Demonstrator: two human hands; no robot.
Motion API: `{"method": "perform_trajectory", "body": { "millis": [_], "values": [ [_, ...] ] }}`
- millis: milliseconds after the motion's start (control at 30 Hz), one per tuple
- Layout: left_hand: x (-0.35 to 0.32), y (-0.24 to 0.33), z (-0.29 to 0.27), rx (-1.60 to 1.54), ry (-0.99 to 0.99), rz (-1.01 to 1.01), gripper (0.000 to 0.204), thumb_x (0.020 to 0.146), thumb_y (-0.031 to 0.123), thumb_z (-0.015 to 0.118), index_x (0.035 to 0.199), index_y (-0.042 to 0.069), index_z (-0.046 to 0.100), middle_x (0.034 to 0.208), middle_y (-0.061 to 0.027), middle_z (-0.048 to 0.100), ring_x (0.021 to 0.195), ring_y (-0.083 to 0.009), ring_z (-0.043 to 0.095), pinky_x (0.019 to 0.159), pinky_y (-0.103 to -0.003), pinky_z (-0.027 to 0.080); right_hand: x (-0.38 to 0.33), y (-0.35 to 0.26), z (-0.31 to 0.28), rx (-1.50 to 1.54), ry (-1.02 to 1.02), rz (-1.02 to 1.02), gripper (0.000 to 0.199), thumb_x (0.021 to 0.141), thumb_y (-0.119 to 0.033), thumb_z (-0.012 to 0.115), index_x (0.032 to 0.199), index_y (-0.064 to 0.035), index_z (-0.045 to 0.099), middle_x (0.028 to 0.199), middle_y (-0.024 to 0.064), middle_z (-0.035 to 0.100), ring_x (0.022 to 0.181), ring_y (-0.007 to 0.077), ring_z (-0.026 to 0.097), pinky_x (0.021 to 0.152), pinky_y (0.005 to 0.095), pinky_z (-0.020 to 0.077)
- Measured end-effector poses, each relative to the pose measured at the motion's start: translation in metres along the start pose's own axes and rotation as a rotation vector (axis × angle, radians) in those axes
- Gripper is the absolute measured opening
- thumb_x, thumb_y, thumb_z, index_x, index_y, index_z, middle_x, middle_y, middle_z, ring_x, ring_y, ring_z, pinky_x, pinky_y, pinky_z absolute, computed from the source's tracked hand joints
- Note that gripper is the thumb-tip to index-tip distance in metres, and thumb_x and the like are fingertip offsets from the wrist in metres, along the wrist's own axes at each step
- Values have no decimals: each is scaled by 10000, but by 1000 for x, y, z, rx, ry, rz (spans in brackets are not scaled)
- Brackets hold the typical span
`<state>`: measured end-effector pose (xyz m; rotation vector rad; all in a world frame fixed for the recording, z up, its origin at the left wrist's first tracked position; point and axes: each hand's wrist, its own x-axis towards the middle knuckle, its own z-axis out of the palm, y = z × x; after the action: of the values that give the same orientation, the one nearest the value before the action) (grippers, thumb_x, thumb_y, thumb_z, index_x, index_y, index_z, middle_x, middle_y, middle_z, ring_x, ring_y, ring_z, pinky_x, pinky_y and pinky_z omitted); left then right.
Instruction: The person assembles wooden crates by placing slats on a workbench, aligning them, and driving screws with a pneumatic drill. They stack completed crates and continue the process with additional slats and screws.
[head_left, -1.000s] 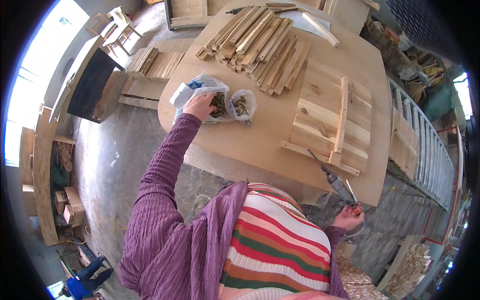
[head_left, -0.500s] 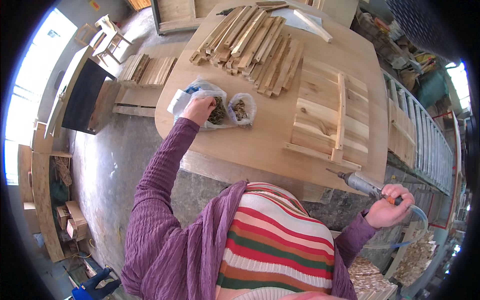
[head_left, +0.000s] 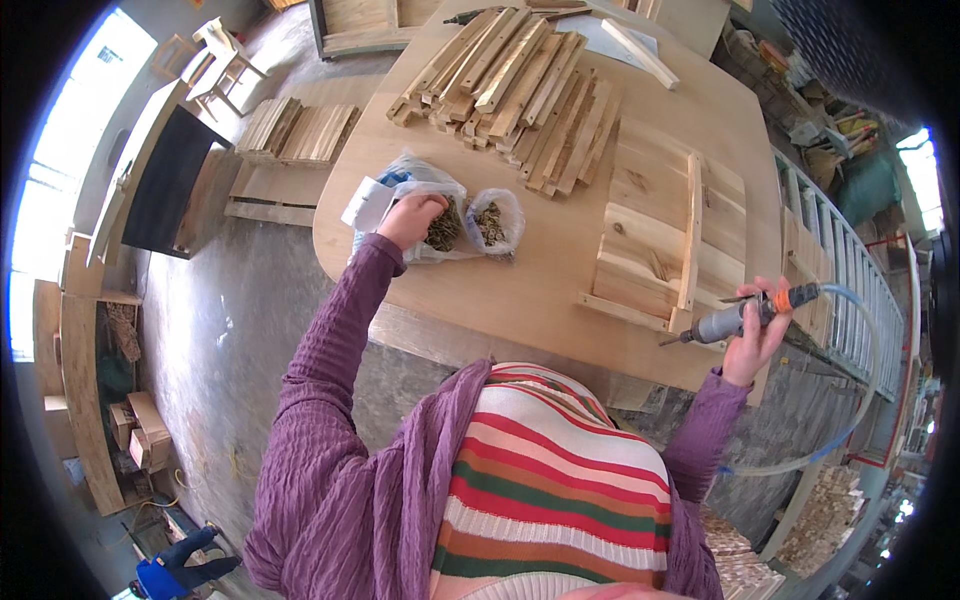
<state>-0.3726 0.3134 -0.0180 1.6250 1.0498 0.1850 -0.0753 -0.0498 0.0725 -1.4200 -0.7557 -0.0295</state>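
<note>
My left hand is at the mouth of a plastic bag of screws, its fingers curled together; whatever they pinch is too small to make out. Beside it stands a smaller clear bag with more screws. With my right hand I grip a grey air screwdriver, its bit pointing left at the table's near right edge. A clear air hose loops down from its orange and black end. Just beyond the tool lies a wooden panel with battens across it.
A heap of wooden strips covers the far middle of the table. Stacked slats sit on a low stand at left. A metal ladder lies along the right side. Another person is at lower left.
My right hand has raised and turned the screwdriver, moving it over the table's edge near the panel. My left hand stays at the screw bag, fingers shifted slightly.
</note>
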Motion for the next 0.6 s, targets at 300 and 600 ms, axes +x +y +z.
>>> {"method": "perform_trajectory", "body": {
  "millis": [300, 600],
  "values": [
    [-2, -16, 26, 748, 288, 286, 181, 760, 183, 618, 841, 23, 595, 837, -167, 620, 830, -344, 594, 741, -419, 469, -22, 32, -10, 194, -116, 173, 506, 755, -30, 575, 1231, -27, 402, 1135, 169, 530, 982, 242, 564, 844, 363, 477],
    [-10, -14, 16, 482, 389, 449, 200, 815, 188, 569, 803, -11, 563, 763, -171, 605, 697, -305, 599, 637, -366, 467, -55, 48, -5, 130, -140, 240, 462, 742, -4, 539, 1182, 21, 398, 884, 114, 580, 901, 244, 585, 834, 393, 499]
  ]
}}
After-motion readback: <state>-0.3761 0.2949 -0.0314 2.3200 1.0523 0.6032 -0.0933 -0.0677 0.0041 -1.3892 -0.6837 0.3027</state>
